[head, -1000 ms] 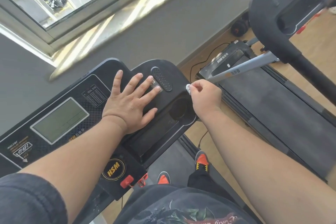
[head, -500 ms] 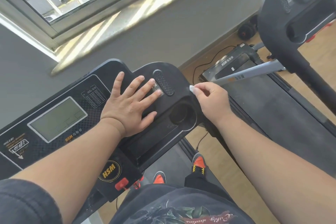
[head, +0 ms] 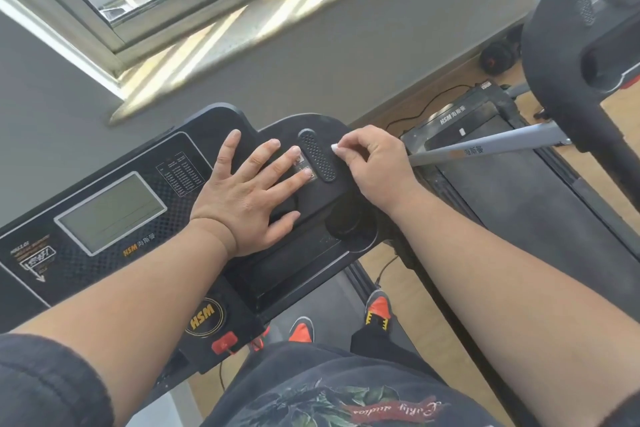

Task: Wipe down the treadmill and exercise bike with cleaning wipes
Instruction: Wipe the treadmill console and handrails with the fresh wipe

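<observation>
1. Far left on the treadmill console is the display, not touched by either hand right now.
2. My left hand is flat on the console with fingers spread, fingertips on the little silver buttons. Same spot as a second ago, so it's just bracing.
3. Next over is the speaker grille. My right hand was out at the console's right edge and has slid in beside the grille.
4. That hand is pinching a small white wad, I'm guessing the wipe, with only the tip poking out.
5. So the wiping is creeping inward; the second treadmill on the right and the bike (not in view) are still to do.
</observation>
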